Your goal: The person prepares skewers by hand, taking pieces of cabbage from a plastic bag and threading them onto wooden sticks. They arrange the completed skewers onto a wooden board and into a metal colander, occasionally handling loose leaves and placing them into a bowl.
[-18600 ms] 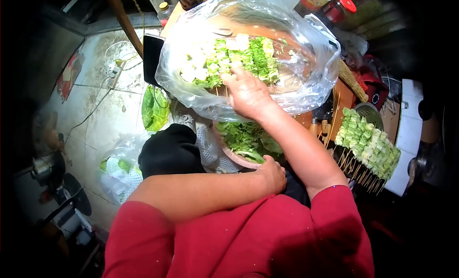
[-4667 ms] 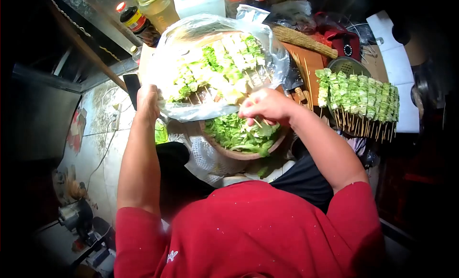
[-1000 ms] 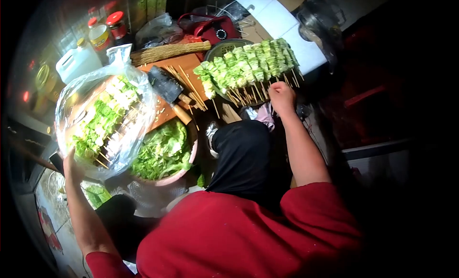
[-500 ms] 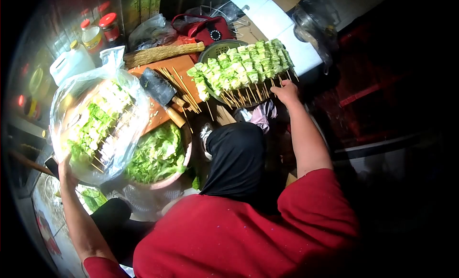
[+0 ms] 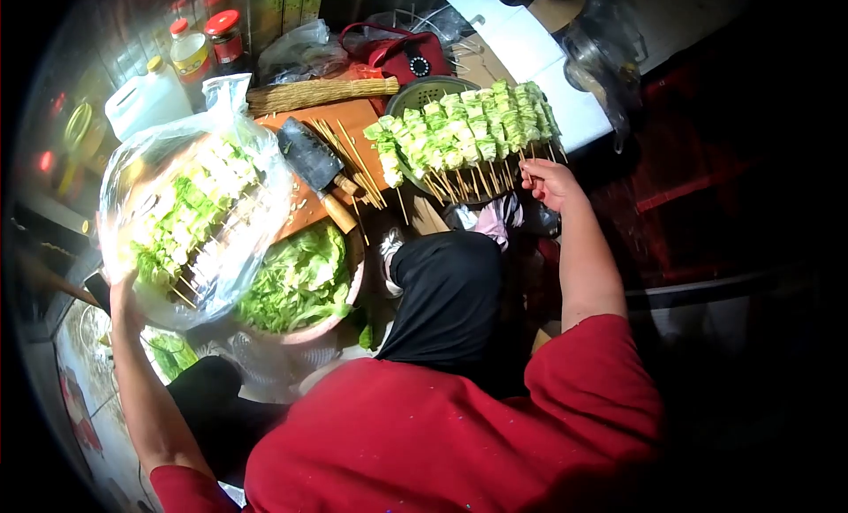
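Observation:
My right hand (image 5: 553,184) is closed, its fingertips pinching a bamboo stick end at the right front of a row of lettuce skewers (image 5: 473,124). Those skewers lie side by side across a dark green colander (image 5: 413,96), their sticks pointing towards me. At the left, my left hand (image 5: 119,264) grips the edge of a clear plastic bag (image 5: 265,173), its fingers partly hidden by the plastic. Inside the bag lie more lettuce skewers (image 5: 187,215). Between the hands, a cleaver (image 5: 309,156) and loose bamboo sticks (image 5: 360,164) rest on an orange-brown board (image 5: 296,211).
A pink-rimmed basin (image 5: 355,283) of loose lettuce leaves (image 5: 296,283) stands before my knees. Behind are a straw broom (image 5: 322,96), a white jug (image 5: 148,98), jars and a red handbag (image 5: 415,58). A white foam box (image 5: 521,49) stands at the back right.
The whole view has shifted, so things appear farther right. My right hand has drawn slightly back towards me at the stick ends. My left hand stays at the bag's edge.

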Available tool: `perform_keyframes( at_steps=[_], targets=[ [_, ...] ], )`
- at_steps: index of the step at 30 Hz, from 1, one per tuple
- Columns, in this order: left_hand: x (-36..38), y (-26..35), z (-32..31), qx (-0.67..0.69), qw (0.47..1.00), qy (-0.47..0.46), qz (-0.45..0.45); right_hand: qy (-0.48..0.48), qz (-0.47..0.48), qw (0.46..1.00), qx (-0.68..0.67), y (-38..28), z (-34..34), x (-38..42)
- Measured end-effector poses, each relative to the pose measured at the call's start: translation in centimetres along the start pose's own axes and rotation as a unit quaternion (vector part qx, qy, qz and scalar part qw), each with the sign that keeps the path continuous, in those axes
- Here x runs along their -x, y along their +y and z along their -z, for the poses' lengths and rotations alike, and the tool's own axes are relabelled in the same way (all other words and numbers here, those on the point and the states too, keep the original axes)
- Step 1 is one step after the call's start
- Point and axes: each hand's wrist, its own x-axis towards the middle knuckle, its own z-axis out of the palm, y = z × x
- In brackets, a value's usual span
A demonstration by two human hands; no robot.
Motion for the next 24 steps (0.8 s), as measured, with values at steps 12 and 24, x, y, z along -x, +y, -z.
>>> perform_keyframes(
  at_steps=[12, 24],
  targets=[
    [-1.1, -1.0, 0.5, 0.001, 1.000, -0.009, -0.022, -0.035, 0.110, 0.980, -0.164, -1.1, -5.3, 3.0],
    [1.2, -0.1, -1.5, -0.044, 0.995, 0.063, -0.061, -0.425, -0.140, 0.893, -0.041, 1.2, -33.7, 14.4]
  ],
)
